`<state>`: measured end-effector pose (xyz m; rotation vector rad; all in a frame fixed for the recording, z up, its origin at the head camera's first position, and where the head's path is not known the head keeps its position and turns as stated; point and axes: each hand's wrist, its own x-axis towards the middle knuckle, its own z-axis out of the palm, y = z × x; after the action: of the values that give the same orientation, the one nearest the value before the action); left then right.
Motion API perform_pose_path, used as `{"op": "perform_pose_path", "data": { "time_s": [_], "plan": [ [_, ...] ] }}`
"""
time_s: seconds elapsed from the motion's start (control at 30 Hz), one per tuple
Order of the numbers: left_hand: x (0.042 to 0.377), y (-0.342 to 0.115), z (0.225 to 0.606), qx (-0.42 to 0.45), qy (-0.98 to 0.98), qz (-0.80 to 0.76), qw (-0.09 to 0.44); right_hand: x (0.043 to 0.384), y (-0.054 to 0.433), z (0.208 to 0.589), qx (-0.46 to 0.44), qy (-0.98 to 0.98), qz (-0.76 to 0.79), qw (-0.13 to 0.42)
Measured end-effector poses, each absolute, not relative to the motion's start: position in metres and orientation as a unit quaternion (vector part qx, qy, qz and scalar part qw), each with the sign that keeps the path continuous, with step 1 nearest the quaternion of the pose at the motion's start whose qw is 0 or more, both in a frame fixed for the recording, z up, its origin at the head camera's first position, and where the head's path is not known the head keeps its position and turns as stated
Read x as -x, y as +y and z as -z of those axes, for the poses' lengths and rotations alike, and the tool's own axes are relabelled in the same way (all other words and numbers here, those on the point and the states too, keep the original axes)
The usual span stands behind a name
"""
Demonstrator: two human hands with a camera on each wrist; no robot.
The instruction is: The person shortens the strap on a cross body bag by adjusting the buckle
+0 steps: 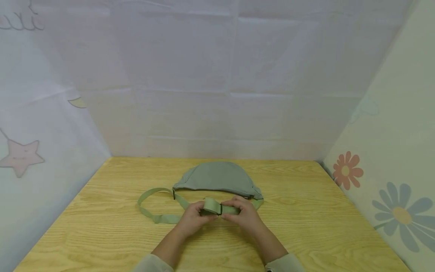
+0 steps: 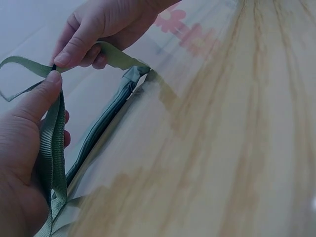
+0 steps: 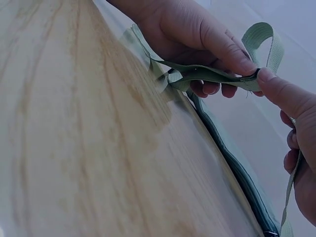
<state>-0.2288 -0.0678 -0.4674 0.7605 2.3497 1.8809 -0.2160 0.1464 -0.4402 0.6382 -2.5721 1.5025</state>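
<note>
A grey-green waist bag (image 1: 219, 175) lies on the table, and its light green webbing strap (image 1: 166, 219) curls out to the left. My left hand (image 1: 192, 220) pinches the strap between thumb and fingers, beside a small black slider (image 1: 220, 209). From the other side my right hand (image 1: 247, 216) pinches the strap close to that slider. A short strap loop (image 3: 264, 42) stands up between both hands. In the left wrist view the left thumb (image 2: 47, 91) presses near the slider, which is mostly covered by the fingertips.
The wood-grain table (image 1: 112, 226) carries the bag and strap. Behind it hangs a creased pale sheet (image 1: 217, 87). Printed sheets with a star (image 1: 21, 156) and flowers (image 1: 402, 215) stand at the left and right sides.
</note>
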Motion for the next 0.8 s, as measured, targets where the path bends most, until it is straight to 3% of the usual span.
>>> {"op": "perform_pose_path", "data": {
  "time_s": [0.33, 0.8],
  "plan": [
    [0.2285, -0.0690, 0.4680, -0.264, 0.785, -0.561, -0.020, 0.2199, 0.1480, 0.4437, -0.239, -0.857, -0.455, 0.047],
    [0.2283, -0.0718, 0.4659, -0.256, 0.817, -0.516, -0.015, 0.2203, 0.1471, 0.4442, -0.204, -0.872, -0.444, 0.034]
  ]
}}
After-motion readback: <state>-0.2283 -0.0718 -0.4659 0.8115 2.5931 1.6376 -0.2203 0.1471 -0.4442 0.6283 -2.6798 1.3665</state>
